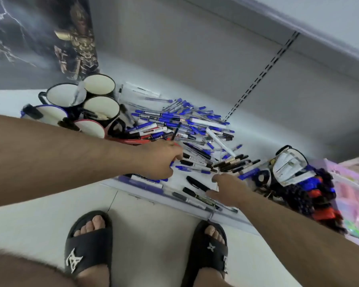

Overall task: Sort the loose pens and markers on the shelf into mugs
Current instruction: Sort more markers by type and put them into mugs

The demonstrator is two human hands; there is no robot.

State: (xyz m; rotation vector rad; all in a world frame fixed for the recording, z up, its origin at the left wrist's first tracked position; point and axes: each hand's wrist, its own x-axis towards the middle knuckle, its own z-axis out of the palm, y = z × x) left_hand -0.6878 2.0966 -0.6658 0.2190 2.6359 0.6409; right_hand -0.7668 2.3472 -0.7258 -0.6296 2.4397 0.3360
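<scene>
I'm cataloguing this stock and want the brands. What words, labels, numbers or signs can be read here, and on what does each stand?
No text can be read.
Pens and markers: print on the barrels, too blurred.
Tags in the bundle on the right: marks too small.
Left sandal: white emblem, letters unclear.
Right sandal: white star-shaped sign, no words.
Mugs: no lettering shows.

Left hand (161, 160) gripping pens above pen pile (187, 125); right hand (229, 188) spread over black markers (197, 184); mugs (81, 108) left.
</scene>
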